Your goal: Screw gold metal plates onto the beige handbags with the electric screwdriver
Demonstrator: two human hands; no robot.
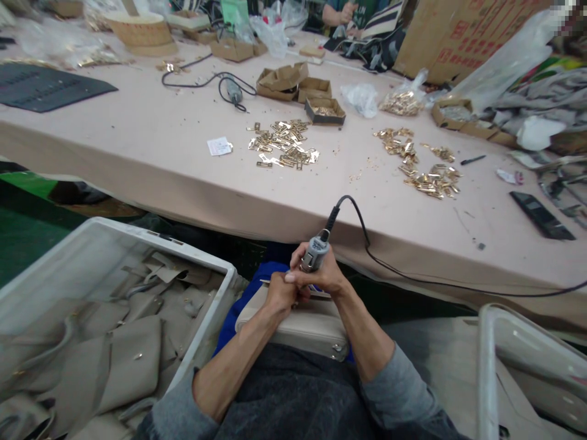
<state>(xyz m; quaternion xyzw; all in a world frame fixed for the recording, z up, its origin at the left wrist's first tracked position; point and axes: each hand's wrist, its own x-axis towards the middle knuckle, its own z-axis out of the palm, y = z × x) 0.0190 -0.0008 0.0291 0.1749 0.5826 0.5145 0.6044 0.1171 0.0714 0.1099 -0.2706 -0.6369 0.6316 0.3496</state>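
My right hand [323, 276] is wrapped round a grey corded power screwdriver [315, 252], held upright over a beige handbag [298, 324] that rests on my lap. A black cable [367, 238] runs from the tool's top and off to the right along the table edge. My left hand [280, 293] is closed in a pinch just left of the tool tip, pressed on the top of the bag; what it grips is hidden.
A pink worktable [160, 159] carries piles of gold metal fittings [284, 143], another such pile [426, 174], small cardboard boxes [293, 82] and a second corded tool [233, 91]. A grey crate [206, 260] of beige bags stands at my left, another crate [490, 342] at right. Another person's hand [346, 12] shows far off.
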